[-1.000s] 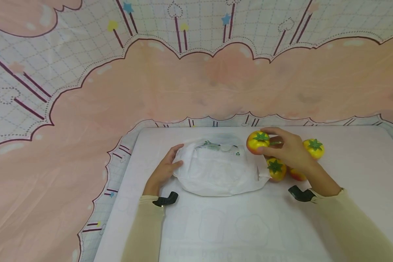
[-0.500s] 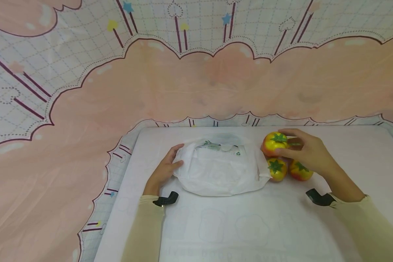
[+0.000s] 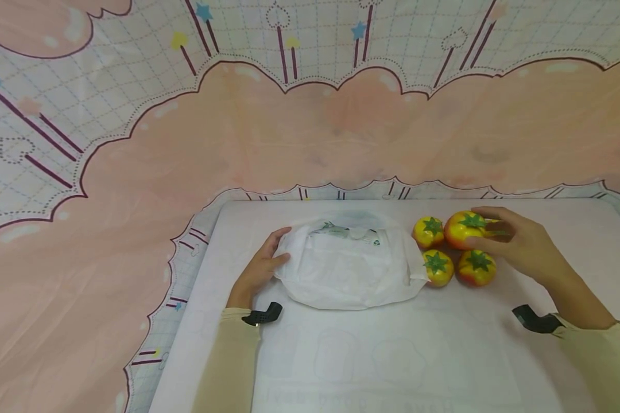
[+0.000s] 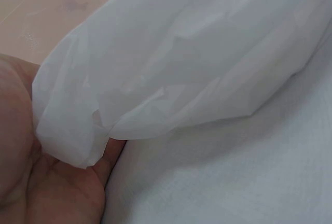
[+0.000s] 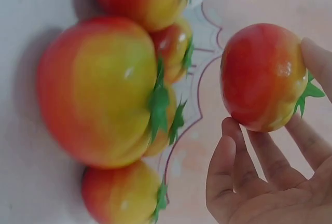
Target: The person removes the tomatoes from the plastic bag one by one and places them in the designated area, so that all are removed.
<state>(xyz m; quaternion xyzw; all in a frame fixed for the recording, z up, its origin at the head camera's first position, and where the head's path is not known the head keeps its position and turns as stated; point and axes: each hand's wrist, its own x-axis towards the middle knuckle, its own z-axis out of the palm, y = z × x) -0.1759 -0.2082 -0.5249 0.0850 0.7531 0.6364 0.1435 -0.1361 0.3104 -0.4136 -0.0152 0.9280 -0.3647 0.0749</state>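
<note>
My left hand (image 3: 258, 269) holds the left end of a white plastic bag (image 3: 346, 264); its bunched corner (image 4: 72, 125) lies between thumb and fingers. Green print shows along the bag's far side. My right hand (image 3: 527, 246) pinches a glossy red-and-yellow tomato (image 3: 464, 230) between thumb and fingertips. In the right wrist view the held tomato (image 5: 264, 79) is apart from the others, its green leaves toward the palm. Loose tomatoes sit by the bag's right end: one at the back (image 3: 428, 232), one in front (image 3: 439, 268) and one front right (image 3: 476, 268).
The white table (image 3: 341, 361) bears faint printed outlines and lettering. A peach cloud-patterned cloth (image 3: 310, 137) hangs behind it and along the left side. Black wrist devices, such as the right one (image 3: 537, 319), sit at both cuffs.
My right hand has moved right with the tomato, from over the bag's right end to above the back right of the group. The back left tomato now shows. My left hand has not moved.
</note>
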